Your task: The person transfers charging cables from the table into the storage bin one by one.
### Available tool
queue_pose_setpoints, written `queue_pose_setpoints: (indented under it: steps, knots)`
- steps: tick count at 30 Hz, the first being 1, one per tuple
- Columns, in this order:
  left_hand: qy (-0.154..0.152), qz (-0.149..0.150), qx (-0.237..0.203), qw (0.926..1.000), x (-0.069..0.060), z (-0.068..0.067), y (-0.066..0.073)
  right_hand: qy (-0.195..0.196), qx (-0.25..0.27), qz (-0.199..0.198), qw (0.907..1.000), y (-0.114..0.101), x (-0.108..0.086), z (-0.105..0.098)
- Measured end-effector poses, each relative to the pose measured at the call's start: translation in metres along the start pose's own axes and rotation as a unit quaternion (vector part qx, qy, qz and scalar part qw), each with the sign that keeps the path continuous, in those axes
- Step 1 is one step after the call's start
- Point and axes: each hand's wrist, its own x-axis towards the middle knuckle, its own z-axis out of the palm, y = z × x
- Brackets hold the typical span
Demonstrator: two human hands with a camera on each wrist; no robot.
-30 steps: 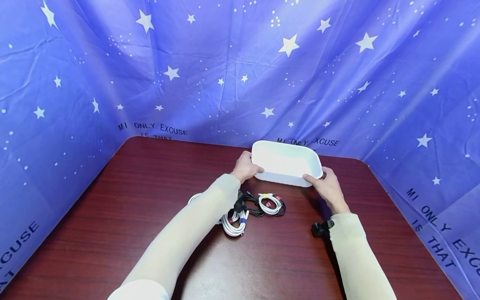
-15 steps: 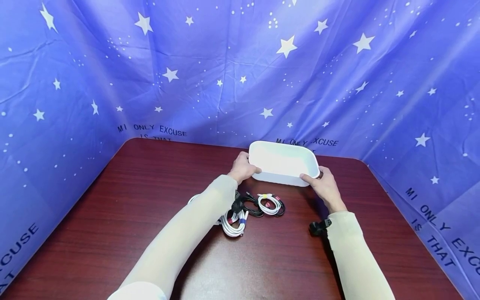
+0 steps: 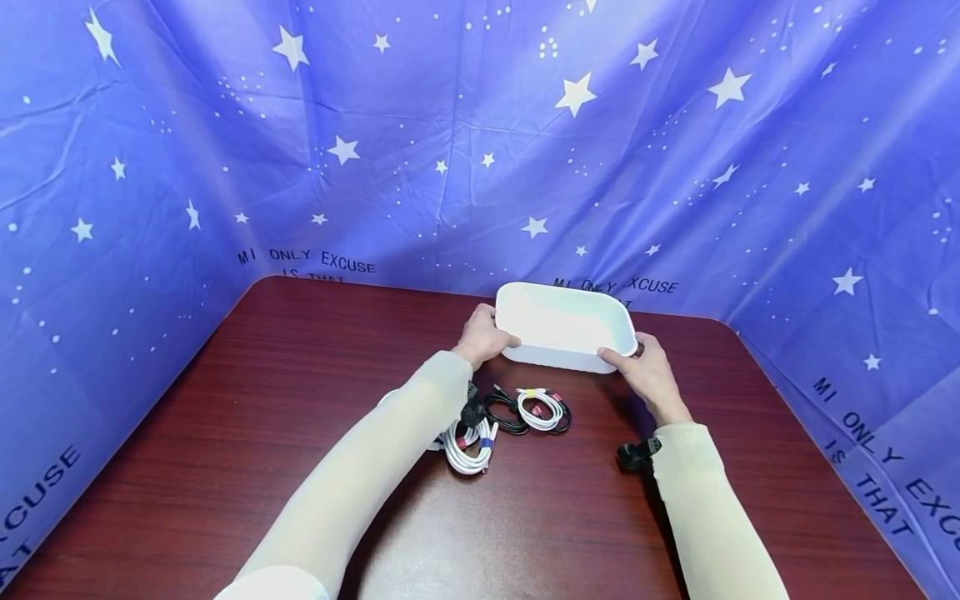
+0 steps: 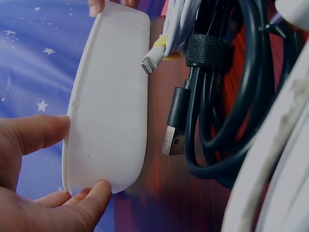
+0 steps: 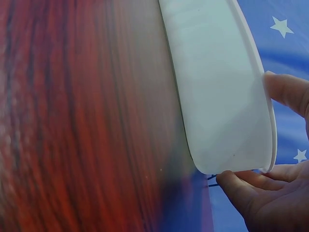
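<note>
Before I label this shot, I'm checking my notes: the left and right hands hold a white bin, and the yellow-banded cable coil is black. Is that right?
Not quite: the yellow-banded cable coil is white, as the head view shows. The left hand and right hand do hold the white bin.

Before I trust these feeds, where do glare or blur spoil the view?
Head view: the white bin looks washed out inside, the table has glare at bottom centre; left wrist view: the nearest white cable is soft; right wrist view: table blurs at left.
</note>
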Motion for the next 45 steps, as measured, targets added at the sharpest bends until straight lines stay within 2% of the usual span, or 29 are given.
queue_pose_setpoints:
  steps: [10,24,31,39,45]
  knots:
    - [0.010,-0.004,-0.026,0.9996,0.003,-0.004,-0.004,-0.006,0.007,0.005,0.9999,-0.002,0.002,0.006]
    - [0.014,-0.012,-0.026,0.9995,0.000,-0.008,-0.006,-0.008,0.018,0.006,0.9998,-0.006,0.001,0.009]
    - [0.014,-0.014,-0.040,0.9990,-0.003,-0.012,-0.006,-0.012,0.012,-0.003,0.9999,-0.008,0.003,0.011]
    - [0.017,-0.018,-0.035,0.9991,-0.003,-0.015,-0.009,-0.017,0.016,0.007,0.9997,-0.012,0.003,0.014]
    - [0.019,-0.016,-0.050,0.9985,-0.003,-0.016,-0.011,-0.019,0.017,0.007,0.9996,-0.014,0.001,0.015]
